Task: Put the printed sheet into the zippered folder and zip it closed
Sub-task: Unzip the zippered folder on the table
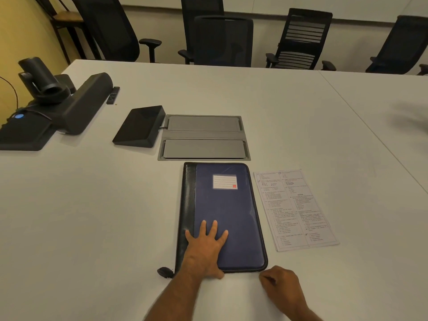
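A blue zippered folder (228,205) with a black spine and a white label lies closed on the table in front of me. My left hand (205,249) rests flat on its lower left part, fingers spread. My right hand (281,286) sits at the folder's near right corner with its fingers curled; whether they pinch the zipper pull is hidden. A black strap end (165,272) sticks out at the folder's near left corner. The printed sheet (296,209) lies flat on the table just right of the folder.
A grey cable-box lid (203,137) is set into the white table (92,216) just beyond the folder. A black tablet-like console (140,126), a conference camera bar (60,105) and a remote (113,95) stand at the far left. Several black office chairs (222,40) line the far side.
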`<act>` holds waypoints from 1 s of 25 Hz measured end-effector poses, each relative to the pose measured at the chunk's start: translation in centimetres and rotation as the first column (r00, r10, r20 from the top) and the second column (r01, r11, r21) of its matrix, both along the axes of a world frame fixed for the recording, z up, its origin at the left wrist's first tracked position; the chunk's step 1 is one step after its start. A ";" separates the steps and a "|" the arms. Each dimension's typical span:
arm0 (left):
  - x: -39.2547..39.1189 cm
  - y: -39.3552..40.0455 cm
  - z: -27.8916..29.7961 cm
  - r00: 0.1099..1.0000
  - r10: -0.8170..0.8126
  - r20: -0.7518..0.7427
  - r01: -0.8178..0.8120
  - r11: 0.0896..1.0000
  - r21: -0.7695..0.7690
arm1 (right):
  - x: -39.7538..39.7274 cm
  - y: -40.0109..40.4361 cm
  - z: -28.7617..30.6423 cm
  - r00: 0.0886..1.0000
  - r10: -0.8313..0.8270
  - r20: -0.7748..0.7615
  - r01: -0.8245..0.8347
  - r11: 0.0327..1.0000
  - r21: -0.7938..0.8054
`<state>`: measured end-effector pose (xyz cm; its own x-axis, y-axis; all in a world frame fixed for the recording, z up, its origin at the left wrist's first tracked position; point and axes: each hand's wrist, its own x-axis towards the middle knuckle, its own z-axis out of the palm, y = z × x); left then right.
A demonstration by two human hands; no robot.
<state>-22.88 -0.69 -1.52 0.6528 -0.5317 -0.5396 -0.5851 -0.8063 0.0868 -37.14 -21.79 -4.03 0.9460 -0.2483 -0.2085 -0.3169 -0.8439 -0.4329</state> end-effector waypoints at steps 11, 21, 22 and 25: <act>0.2 -0.2 0.1 1.000 0.004 -0.016 -0.004 1.000 0.006 | 0.6 4.3 0.0 0.997 -0.072 0.005 0.071 0.989 0.131; 0.1 -0.2 -0.1 1.000 0.020 -0.012 -0.020 1.000 -0.004 | 1.1 6.1 0.1 0.997 -0.068 -0.033 0.073 0.980 0.187; 0.0 -0.2 -0.1 1.000 0.021 -0.010 -0.021 1.000 -0.003 | 1.1 6.3 0.1 0.997 -0.070 -0.031 0.074 0.979 0.188; 0.0 -0.2 -0.1 1.000 0.025 -0.005 -0.025 1.000 -0.006 | 1.2 6.5 0.2 0.996 -0.085 -0.027 0.088 0.978 0.189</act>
